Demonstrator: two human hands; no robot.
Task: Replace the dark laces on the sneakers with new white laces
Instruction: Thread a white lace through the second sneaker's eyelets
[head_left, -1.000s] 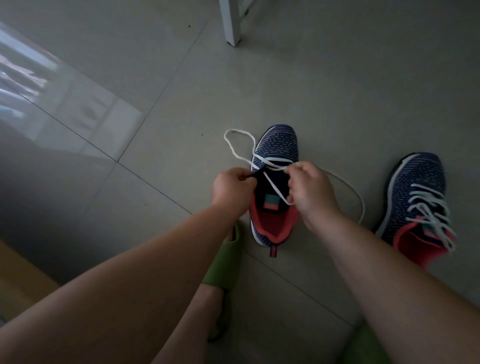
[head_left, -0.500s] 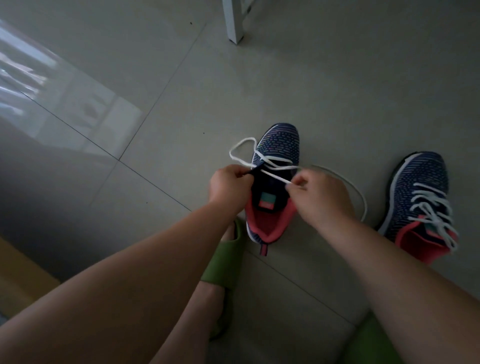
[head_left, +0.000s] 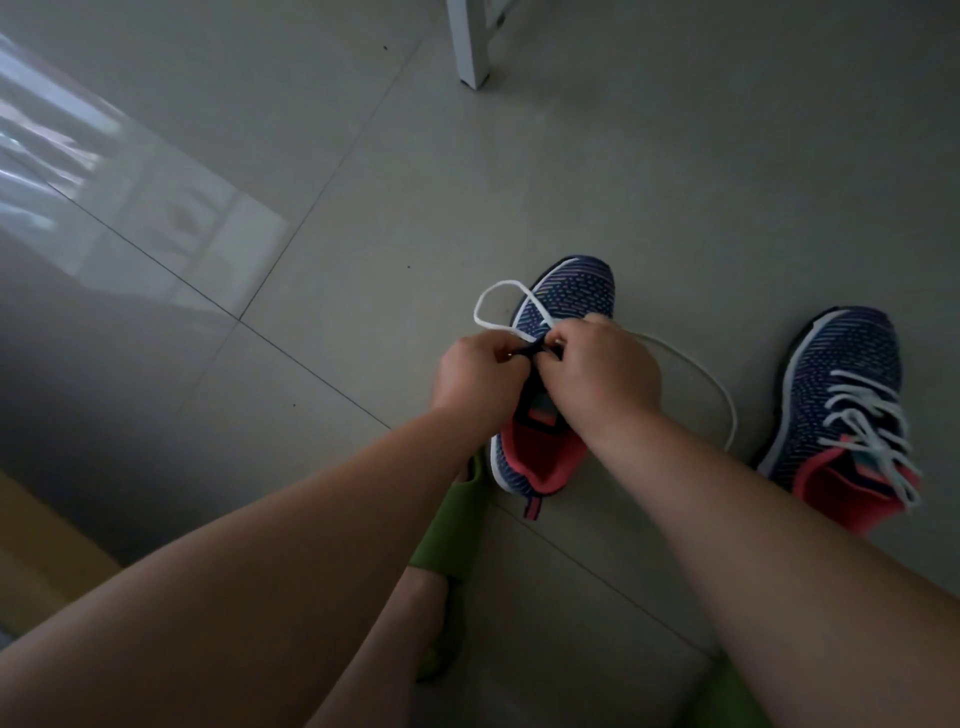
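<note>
The near sneaker (head_left: 566, 301) was stood on the floor tiles (head_left: 363, 208), and the white lace (head_left: 498, 291) was worked into it just above its tongue. The lace was pinched by the left hand (head_left: 475, 374) and the right hand (head_left: 597, 374), fingertips nearly touching (the exact eyelet was hidden). The tip should probably be kept short and stiff while pushed through. 1 sneaker, the laced sneaker (head_left: 852, 395), lay to the right.
</note>
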